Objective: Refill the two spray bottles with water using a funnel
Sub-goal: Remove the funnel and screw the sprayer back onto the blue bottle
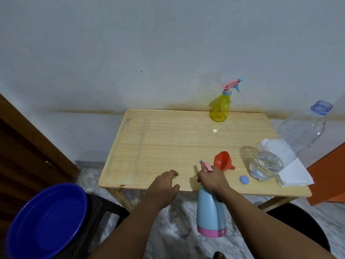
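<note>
Matt wooden table [168, 146], clear plastic bottle [298, 135]

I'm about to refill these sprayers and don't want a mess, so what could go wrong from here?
The water bottle stands uncapped beside the paper napkins; a knock could soak them. The funnel lies on its side and may roll. The right hand holds the blue sprayer off the table edge, so a slip drops it.

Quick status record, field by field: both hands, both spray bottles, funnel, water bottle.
right hand: grips the neck of the blue spray bottle, held off the near table edge
left hand: open, holds nothing, over the table edge
yellow spray bottle: upright at far edge, sprayer on
funnel: orange, lying on its side
water bottle: uncapped, part full
cap: on table
</note>
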